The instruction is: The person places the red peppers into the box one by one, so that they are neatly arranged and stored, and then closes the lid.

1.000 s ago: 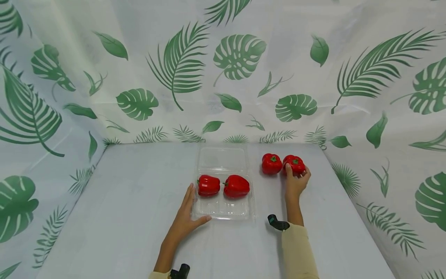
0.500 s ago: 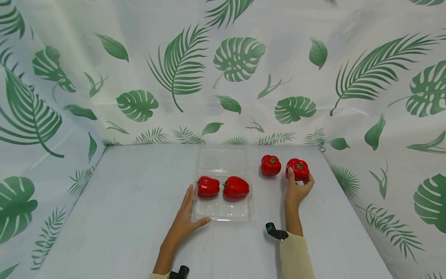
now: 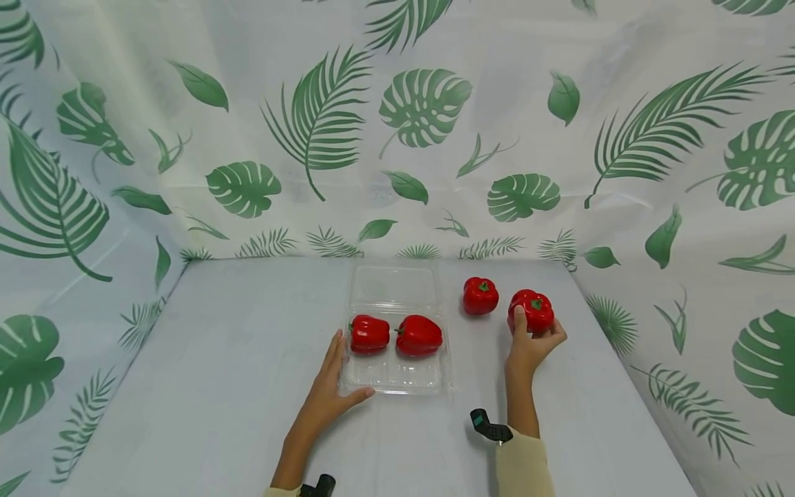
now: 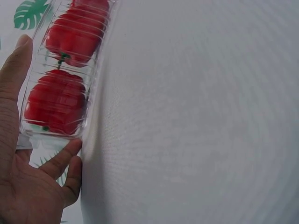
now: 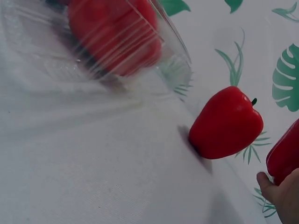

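Note:
In the head view, my right hand grips a red bell pepper between thumb and fingers, right of the container. A second bell pepper stands upright on the table to its left. A clear plastic clamshell container lies with its lid laid back. Two bell peppers lie side by side in its far part, the left one and the right one. Against the container's left side and near corner rests my left hand, fingers straight and thumb spread. The left wrist view shows this hand beside the container wall.
The white table meets a leaf-printed curtain at the back and both sides. Black wrist-worn devices sit on the left and right wrists.
My right hand has drawn its bell pepper away from the standing one, toward me and slightly right, apparently raising it. The left hand and the container stay in place.

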{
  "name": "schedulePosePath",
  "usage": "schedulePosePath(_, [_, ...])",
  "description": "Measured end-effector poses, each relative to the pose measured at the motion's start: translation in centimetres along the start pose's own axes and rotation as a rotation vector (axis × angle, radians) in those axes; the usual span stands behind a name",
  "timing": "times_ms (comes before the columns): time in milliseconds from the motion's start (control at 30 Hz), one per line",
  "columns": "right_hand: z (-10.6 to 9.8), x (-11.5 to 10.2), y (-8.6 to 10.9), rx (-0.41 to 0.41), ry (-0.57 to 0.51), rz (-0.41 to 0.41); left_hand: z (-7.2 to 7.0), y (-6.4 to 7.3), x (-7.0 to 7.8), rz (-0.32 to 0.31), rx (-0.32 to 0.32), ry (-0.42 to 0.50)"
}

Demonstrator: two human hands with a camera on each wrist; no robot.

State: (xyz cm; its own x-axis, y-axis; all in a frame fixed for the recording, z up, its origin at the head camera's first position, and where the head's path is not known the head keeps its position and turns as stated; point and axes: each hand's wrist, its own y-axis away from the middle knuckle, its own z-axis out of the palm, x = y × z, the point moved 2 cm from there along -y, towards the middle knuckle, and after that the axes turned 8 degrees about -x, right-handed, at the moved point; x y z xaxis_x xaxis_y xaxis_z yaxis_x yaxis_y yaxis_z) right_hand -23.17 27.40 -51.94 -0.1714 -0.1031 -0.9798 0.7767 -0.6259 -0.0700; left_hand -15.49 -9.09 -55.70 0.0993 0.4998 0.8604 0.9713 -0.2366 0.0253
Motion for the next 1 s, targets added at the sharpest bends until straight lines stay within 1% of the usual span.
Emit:
schedulePosePath(100, [0.0,-0.3,0.4,-0.046,-0.062,-0.010,0.0,0.0,0.0,0.008,0.005,-0.003])
schedulePosePath(200, [0.2,-0.4,0.8,-0.110,-0.146,-0.032,0.0,0.0,0.0,0.019,0.008,-0.011])
schedulePosePath(267, [0.4,-0.5,0.9,-0.158,-0.175,-0.047,0.0,-0.1,0.0,0.020,0.010,-0.012])
schedulePosePath(400, [0.6,-0.3,1.4,-0.243,-0.136,-0.070,0.1,-0.1,-0.2,0.007,0.008,-0.003])
schedulePosePath(500, [0.6,-0.1,1.7,-0.288,-0.103,-0.084,0.2,0.0,-0.2,0.002,0.007,0.002])
schedulePosePath(667, [0.9,0.1,2.0,-0.371,-0.110,-0.105,0.2,0.1,0.0,0.004,0.012,-0.001])
schedulePosePath(733, [1.0,-0.1,2.1,-0.402,-0.094,-0.120,0.1,0.1,0.0,0.007,0.016,-0.004])
schedulePosePath(867, [1.3,-0.7,2.6,-0.433,-0.032,-0.144,0.1,0.1,0.1,0.014,0.020,0.003])
schedulePosePath(1000, [1.6,-1.4,3.1,-0.457,0.002,-0.127,0.2,0.1,0.1,0.019,0.020,0.007])
